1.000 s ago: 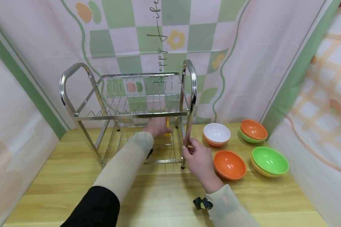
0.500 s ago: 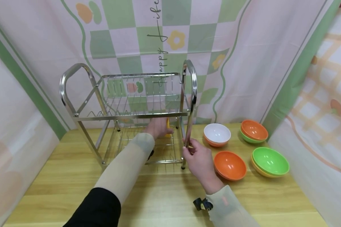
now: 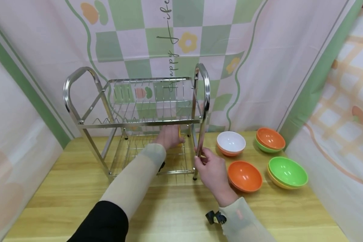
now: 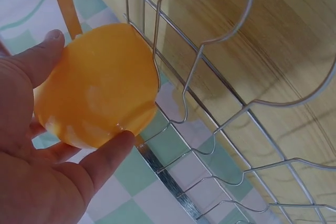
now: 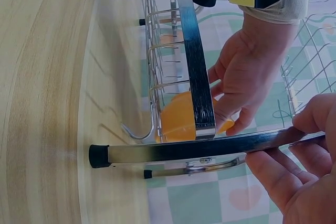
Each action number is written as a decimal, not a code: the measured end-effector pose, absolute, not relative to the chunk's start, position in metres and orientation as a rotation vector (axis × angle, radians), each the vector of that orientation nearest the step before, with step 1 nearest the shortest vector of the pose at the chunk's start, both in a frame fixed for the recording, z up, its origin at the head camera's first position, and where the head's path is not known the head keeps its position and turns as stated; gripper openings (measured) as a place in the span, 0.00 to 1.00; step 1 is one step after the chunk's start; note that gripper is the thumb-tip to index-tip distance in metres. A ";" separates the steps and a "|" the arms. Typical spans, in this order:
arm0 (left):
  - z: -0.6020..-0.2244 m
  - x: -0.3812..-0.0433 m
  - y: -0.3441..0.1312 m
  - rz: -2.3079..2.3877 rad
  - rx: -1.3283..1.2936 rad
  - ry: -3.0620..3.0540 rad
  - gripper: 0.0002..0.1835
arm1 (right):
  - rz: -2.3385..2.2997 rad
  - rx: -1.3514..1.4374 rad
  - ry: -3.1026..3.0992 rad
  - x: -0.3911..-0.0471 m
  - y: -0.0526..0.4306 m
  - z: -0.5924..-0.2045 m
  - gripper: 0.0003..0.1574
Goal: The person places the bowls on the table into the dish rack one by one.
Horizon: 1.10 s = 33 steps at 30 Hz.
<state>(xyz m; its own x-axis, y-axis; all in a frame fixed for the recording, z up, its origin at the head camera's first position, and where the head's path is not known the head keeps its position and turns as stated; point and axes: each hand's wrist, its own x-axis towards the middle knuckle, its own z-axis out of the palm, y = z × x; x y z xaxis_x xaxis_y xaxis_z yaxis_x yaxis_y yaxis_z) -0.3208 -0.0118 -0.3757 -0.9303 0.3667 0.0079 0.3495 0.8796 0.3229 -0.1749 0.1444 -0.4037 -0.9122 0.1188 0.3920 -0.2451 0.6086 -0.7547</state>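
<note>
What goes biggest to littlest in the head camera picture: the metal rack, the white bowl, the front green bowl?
1. Metal rack, easily biggest.
2. Front green bowl.
3. White bowl, though it sits farther back, so its real size is unsure.

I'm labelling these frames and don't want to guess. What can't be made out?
Head view: most of the held bowl, behind the left hand.
Head view: inside of the lower yellow bowl, under the green bowl.
Right wrist view: part of the right hand, cut off by the right edge.
</note>
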 end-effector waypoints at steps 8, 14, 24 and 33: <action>-0.375 -0.316 -0.014 0.483 0.602 2.987 0.27 | 1.253 0.087 -2.449 -0.173 0.145 -0.402 0.16; -0.374 -0.314 -0.016 0.675 0.662 2.982 0.37 | 1.244 0.071 -2.460 -0.173 0.145 -0.402 0.16; -0.356 -0.295 -0.033 1.219 0.660 2.549 0.57 | 1.248 0.089 -2.435 -0.174 0.145 -0.402 0.16; -0.354 -0.274 -0.041 1.266 0.597 2.459 0.60 | 1.241 0.087 -2.437 -0.174 0.145 -0.403 0.16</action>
<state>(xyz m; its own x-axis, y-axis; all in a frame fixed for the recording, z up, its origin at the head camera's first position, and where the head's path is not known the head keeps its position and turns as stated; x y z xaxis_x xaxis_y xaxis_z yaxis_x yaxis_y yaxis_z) -0.2739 -0.0412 -0.3539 -0.8648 0.4952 -0.0829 0.2200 0.5222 0.8240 -0.1736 0.1450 -0.4025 -0.9169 0.1246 0.3790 -0.2334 0.6030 -0.7628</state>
